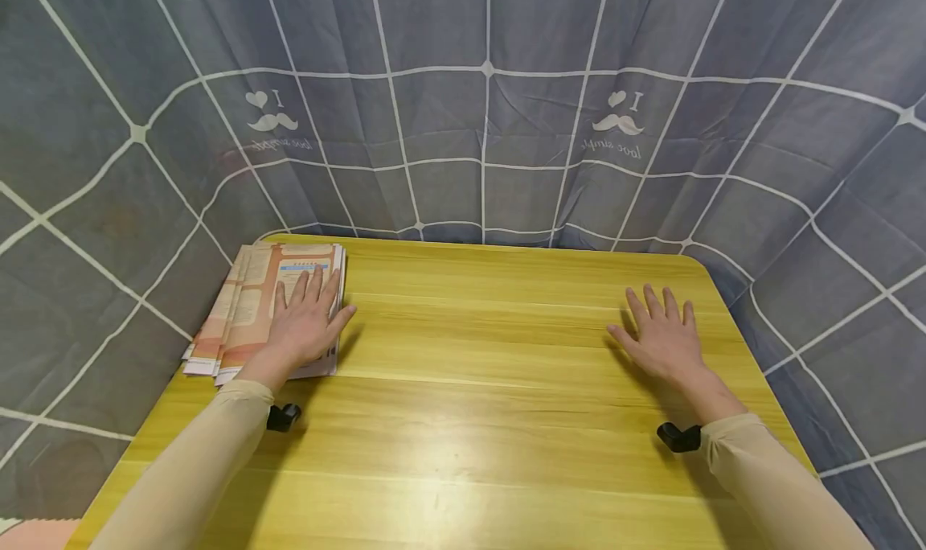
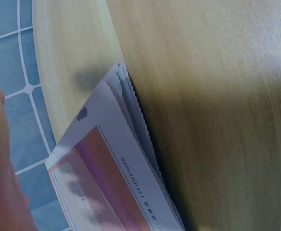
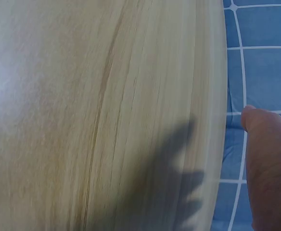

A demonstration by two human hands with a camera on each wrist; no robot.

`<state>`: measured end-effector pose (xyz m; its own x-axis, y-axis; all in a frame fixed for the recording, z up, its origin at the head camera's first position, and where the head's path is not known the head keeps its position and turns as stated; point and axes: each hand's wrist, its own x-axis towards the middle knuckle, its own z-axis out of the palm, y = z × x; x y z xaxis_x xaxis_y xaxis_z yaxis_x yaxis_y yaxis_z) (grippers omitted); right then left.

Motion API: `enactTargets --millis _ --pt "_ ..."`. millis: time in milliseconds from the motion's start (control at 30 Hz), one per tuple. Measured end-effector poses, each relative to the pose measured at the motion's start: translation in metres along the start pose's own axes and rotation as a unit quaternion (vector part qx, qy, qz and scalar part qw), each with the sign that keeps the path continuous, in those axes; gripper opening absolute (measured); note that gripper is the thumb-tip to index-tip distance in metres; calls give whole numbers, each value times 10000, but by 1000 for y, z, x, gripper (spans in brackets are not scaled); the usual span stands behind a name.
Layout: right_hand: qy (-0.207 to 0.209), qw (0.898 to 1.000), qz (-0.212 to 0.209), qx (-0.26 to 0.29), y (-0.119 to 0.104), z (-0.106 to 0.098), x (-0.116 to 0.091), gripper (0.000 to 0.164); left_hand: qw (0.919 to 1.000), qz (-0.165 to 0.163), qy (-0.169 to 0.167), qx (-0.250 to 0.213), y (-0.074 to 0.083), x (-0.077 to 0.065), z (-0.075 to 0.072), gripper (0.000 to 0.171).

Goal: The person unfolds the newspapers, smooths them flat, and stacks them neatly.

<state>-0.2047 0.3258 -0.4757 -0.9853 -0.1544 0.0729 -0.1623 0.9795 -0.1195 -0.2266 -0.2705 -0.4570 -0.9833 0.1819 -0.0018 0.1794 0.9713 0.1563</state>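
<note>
A stack of printed leaflets (image 1: pixel 249 313), orange and cream, lies at the left of the wooden table (image 1: pixel 463 357). Over it my left hand (image 1: pixel 304 325) is spread palm down with straight fingers; whether it touches the paper I cannot tell. The left wrist view shows a corner of the leaflets (image 2: pixel 126 159) with several layered edges and part of that hand (image 2: pixel 3 163) at the side. My right hand (image 1: pixel 661 341) is spread above the table's right side, holding nothing, its shadow on the wood. Its thumb (image 3: pixel 268 154) appears in the right wrist view.
A grey-blue curtain (image 1: pixel 448 120) with white grid lines surrounds the table's back and sides. Black wrist mounts (image 1: pixel 284 417) sit at both sleeves. Something pink (image 1: pixel 39 534) shows at the lower left corner.
</note>
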Motion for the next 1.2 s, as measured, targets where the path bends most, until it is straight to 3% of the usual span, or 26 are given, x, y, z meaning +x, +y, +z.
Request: enactTargets --millis 367,567,867,1033,1200 --pt "-35 9999 -101 58 -1 -1 4 91 10000 -51 19 12 6 -9 -5 83" --pt "-10 9994 -239 253 -17 -1 10 89 9998 -141 94 -132 3 -20 -12 81" --pt "153 9873 -789 1369 -81 2 27 72 9951 -548 158 -809 -26 -39 -21 83" --pt "-150 9686 -1139 2206 -129 4 35 66 9879 -672 137 -1391 -48 -51 -31 81" --pt "-698 9442 -1367 2914 -180 8 37 64 9733 -781 -159 -2154 -62 -67 -42 74"
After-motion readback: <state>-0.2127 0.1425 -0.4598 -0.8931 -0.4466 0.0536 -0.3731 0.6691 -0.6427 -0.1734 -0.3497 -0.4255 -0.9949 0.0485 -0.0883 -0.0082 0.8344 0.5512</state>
